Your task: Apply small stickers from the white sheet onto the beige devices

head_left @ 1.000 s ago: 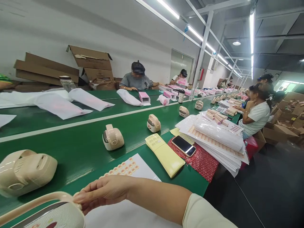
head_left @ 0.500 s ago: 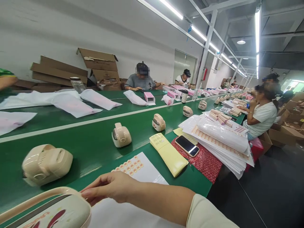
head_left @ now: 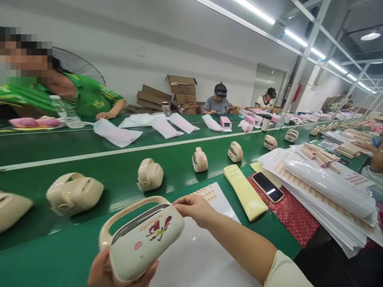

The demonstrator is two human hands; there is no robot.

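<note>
A cream handled device (head_left: pixel 149 239) with a dark strip along its top and a cartoon print on its pale front is held tilted above the bench. My left hand (head_left: pixel 101 268) grips its lower left end from underneath, with fingertips showing along the bottom edge. At the upper right corner, near the end of the handle, the fingers of my right hand (head_left: pixel 194 208) are closed; whether a small piece is between them is hidden. A white sheet (head_left: pixel 203 255) lies beneath, and beyond my right hand is a sheet of small orange stickers (head_left: pixel 211 192).
Similar cream devices (head_left: pixel 74 193) stand in a row on the green belt (head_left: pixel 116 175). To the right are a yellow paper stack (head_left: pixel 245 195), a phone (head_left: pixel 267 187) on red wrap (head_left: pixel 295 223), and piled sheets (head_left: pixel 323 191). A co-worker in green (head_left: pixel 86 95) sits across.
The view has swung left, bringing the co-worker in green into view. The handled device is now higher and further right in the picture, and my left hand has come into sight.
</note>
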